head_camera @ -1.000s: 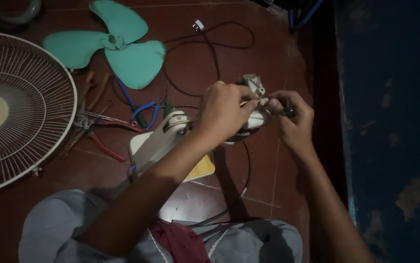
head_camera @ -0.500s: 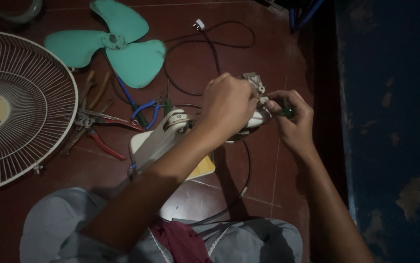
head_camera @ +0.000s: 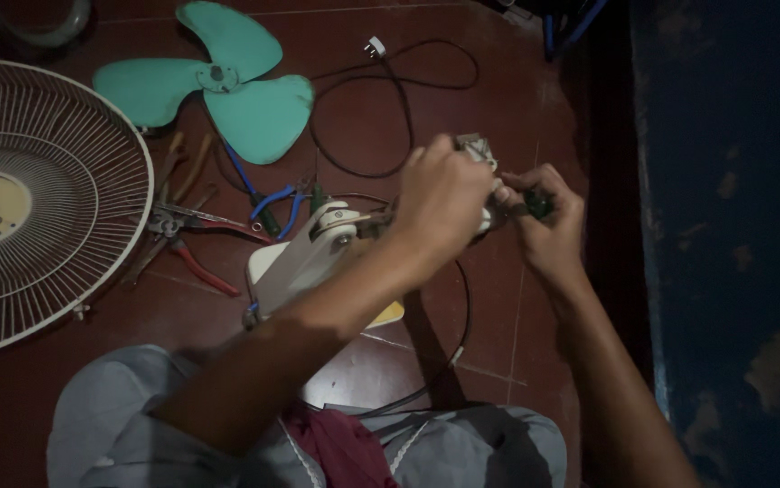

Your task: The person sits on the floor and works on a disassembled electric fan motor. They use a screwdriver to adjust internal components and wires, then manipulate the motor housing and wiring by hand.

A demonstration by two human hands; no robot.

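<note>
Left hand (head_camera: 444, 194) is clamped down over the top of the fan motor unit (head_camera: 485, 194), fingers curled round it, and the right hand (head_camera: 548, 221) is pinching a small dark tool or part (head_camera: 537, 206) against the motor's right end. Can't tell exactly what that dark bit is, too dim. The motor sits on the end of the white fan neck (head_camera: 309, 258), held up over the dark red tiled floor (head_camera: 498, 316) roughly mid-frame, right in front of the person's knees.

Rest of the stuff, big to small: the round wire fan guard (head_camera: 56, 208) lies flat at the far left, well apart from the hands. Above and between is the teal three-blade fan blade (head_camera: 218, 86), flat on the tiles. A black power cord (head_camera: 390, 99) loops behind the motor, its white plug (head_camera: 374, 45) up near the top. Then red-handled pliers (head_camera: 196, 262) and blue-handled pliers (head_camera: 272, 199) are scattered just left of the neck.
</note>
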